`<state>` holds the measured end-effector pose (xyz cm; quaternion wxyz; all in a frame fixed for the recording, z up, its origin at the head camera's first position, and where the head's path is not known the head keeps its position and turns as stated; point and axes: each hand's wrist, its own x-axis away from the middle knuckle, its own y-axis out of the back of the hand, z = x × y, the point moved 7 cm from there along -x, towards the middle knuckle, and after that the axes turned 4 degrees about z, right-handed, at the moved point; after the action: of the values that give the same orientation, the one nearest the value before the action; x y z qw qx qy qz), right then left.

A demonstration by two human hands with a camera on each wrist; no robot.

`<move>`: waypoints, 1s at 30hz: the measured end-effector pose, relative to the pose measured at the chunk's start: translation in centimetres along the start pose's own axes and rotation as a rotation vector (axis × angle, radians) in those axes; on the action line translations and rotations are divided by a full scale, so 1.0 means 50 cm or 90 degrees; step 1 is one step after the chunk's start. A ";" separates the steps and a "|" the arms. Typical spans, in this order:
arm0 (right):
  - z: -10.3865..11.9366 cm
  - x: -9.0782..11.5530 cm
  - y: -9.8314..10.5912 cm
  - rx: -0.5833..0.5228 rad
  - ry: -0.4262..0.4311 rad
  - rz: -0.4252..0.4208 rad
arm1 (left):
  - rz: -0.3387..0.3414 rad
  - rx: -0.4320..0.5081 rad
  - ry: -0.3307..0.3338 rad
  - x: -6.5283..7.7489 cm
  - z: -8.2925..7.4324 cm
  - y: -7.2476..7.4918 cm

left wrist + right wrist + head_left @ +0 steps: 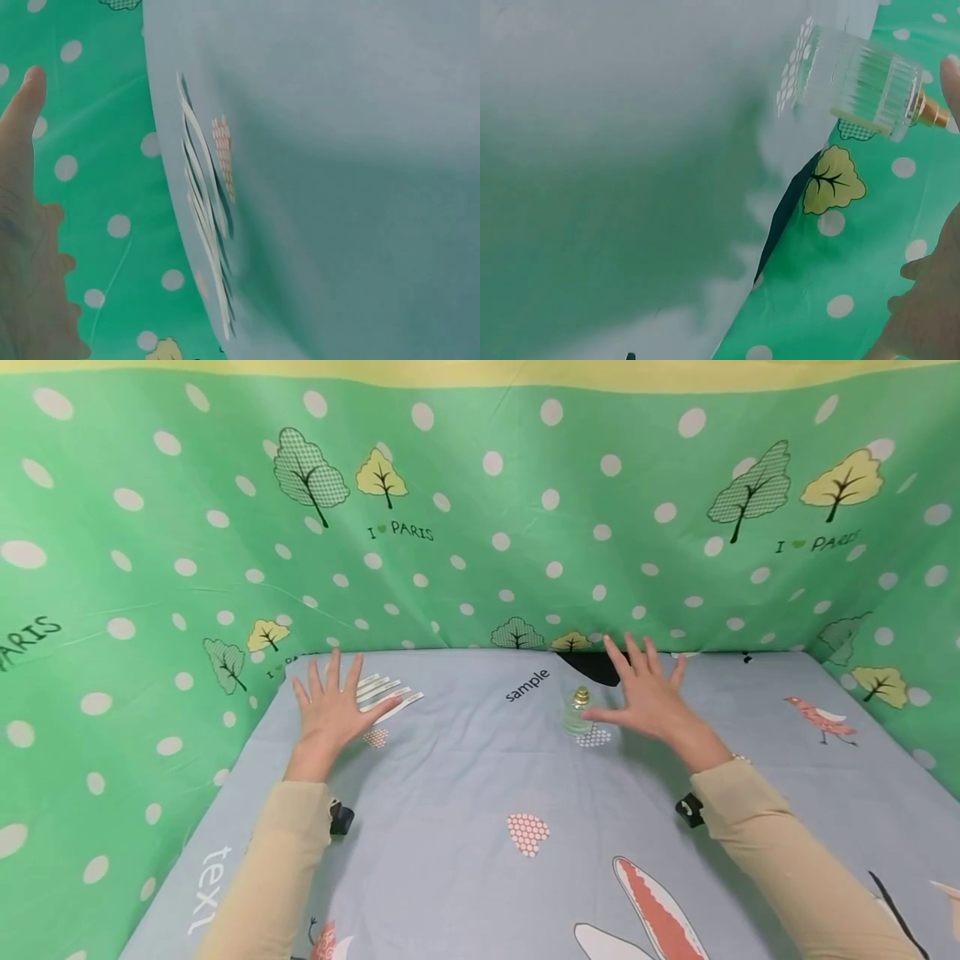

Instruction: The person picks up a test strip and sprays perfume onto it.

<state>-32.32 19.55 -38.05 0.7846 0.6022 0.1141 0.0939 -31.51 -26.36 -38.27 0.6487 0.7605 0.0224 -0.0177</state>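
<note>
My left hand (328,714) is held with its fingers spread above the left side of the table, holding nothing. Beside and partly behind it lie several thin white paper strips (397,703), which the left wrist view shows as a loose bundle of strips (202,180). On the right, my right hand (648,697) is likewise spread wide with nothing in its grasp. Its thumb overlaps a ribbed clear glass perfume bottle (576,720) in the head view. The bottle (862,82) stands upright, with a gold spray neck and pale green liquid.
A grey-blue printed cloth (442,860) covers the table. A green dotted curtain (465,510) rises at the back and along both sides. Black wrist-camera parts (341,818) show under the left forearm, and a similar black piece (690,810) is by the right one.
</note>
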 end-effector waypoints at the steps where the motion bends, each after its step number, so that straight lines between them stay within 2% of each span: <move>1: 0.002 0.000 0.000 0.000 0.003 -0.002 | 0.003 -0.002 0.002 0.001 0.002 -0.001; 16: 0.014 -0.014 -0.032 0.005 0.013 0.012 | 0.029 0.011 0.011 0.009 0.023 -0.020; 30: 0.035 -0.024 -0.059 -0.037 0.035 0.021 | 0.040 0.021 0.018 0.023 0.047 -0.038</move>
<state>-32.94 16.82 -40.40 0.7965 0.5784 0.1229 0.1265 -30.49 -28.36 -40.60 0.6359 0.7716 0.0077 0.0128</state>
